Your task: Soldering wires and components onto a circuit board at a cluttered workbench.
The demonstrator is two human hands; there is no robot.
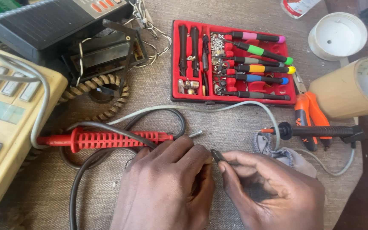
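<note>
A small dark part (216, 155) sits pinched between thumb and forefinger of the right hand (273, 191), low and centre in view, just above the woven surface (235, 127). The left hand (167, 187) is curled closed right beside it, fingertips meeting the part's left end; whether it grips anything of its own cannot be told. Both hands touch at the fingertips.

Just above the left hand lies a red soldering iron (107, 139), its metal tip pointing right, close to the knuckles. Its black cord (167, 117) loops around and under the left wrist. A grey cable (218, 108) arcs over the hands and drops at the right side.

Right of the hands: a black-handled probe tool (320, 130) resting across orange pliers (309, 119), with a grey cloth (273, 149) touching the right hand's knuckles.

Further up: a red tray (176, 59) of screwdrivers with coloured bands. A tan tape roll (350, 87) and a white lid (337, 36) sit at the far right, near the surface's edge.

Left: a beige keyed machine (5, 110) and an open black device (103, 53) with a coiled cord (94, 87).

Open room: bare weave between tray and hands, and lower left.
</note>
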